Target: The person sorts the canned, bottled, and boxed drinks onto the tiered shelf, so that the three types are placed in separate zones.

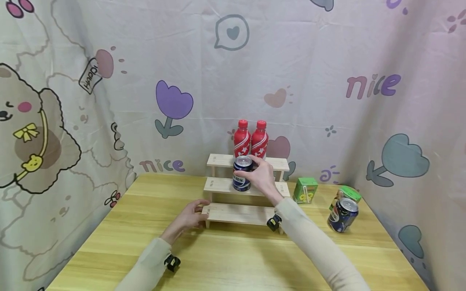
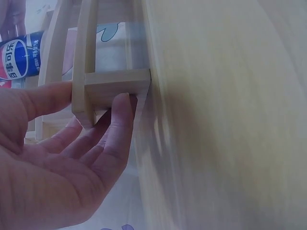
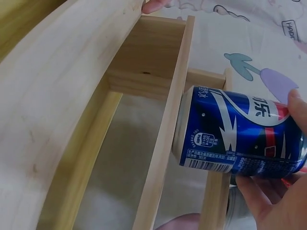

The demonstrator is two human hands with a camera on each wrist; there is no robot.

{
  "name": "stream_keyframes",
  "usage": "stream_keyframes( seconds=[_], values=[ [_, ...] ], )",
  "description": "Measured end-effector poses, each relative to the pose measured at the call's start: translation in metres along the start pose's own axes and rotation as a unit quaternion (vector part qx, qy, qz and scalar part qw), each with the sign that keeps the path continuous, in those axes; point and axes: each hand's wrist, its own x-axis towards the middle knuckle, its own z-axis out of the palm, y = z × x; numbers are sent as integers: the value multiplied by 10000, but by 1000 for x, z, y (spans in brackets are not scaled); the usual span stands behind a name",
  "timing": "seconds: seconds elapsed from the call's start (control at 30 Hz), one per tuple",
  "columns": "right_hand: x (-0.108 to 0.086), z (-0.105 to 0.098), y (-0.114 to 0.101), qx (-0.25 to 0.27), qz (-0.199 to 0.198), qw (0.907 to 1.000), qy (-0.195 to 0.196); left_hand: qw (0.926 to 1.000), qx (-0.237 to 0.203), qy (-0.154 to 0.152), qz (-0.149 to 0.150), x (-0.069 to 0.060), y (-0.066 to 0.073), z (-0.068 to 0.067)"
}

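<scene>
My right hand [image 1: 261, 176] grips a blue cola can [image 1: 242, 182] between thumb and fingers. The can is upright at the middle step of a three-tier wooden display stand [image 1: 233, 212]; its base meets that step in the right wrist view, where the can's printed side [image 3: 240, 129] faces the camera. On the top step, just behind, two red bottles [image 1: 242, 139] stand side by side. My left hand [image 2: 72, 158] holds the left end of the lowest step [image 2: 117, 86], thumb on one face and fingers curled around the other.
Right of the stand are a green drink carton [image 1: 306, 190], a second blue cola can [image 1: 343, 215] and, behind that can, a green-lidded container [image 1: 349, 193]. All rest on the wooden table [image 1: 233, 262]. A patterned curtain [image 1: 204, 72] hangs behind and at both sides.
</scene>
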Motion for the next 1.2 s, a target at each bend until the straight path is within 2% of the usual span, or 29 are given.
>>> stream_keyframes(
  seconds=[0.13, 0.33, 1.2],
  values=[
    [2, 2, -1, -177, -144, 9997, 41, 10000, -10, 11, -38, -1, 1, 0],
    [3, 4, -3, -132, -202, 9997, 41, 10000, -28, 46, -35, -1, 1, 0],
    [3, 7, 0, -248, -29, 9997, 39, 9999, 44, 106, -92, -1, 0, 2]
  ],
)
